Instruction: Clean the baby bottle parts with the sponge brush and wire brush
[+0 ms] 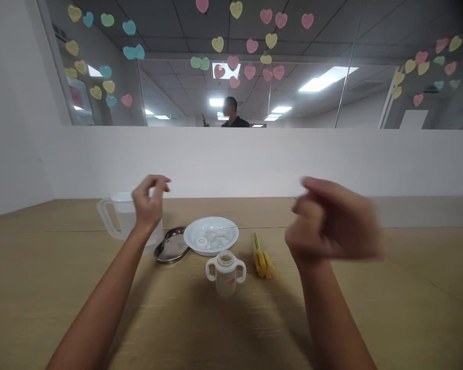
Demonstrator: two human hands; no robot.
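Note:
My left hand (149, 201) is raised in front of a clear plastic pitcher (125, 218), its fingers curled in and nothing visible in them. Further right my right hand (327, 221) is up in the air, blurred by motion, with its fingers folded and no object showing. Between my forearms a two-handled baby bottle (226, 280) stands upright on the table, its mouth uncovered. Behind it a white bowl (191, 239) holds clear and white small parts. A yellow brush with a green handle (263, 262) lies right of the bottle. Neither hand touches these things.
A kidney-shaped metal tray (172, 246) sits between the pitcher and the bowl. The wooden table (409, 298) runs back to a white wall (254, 162). Above it is a glass window with heart-shaped notes; a person (236, 115) shows in the glass.

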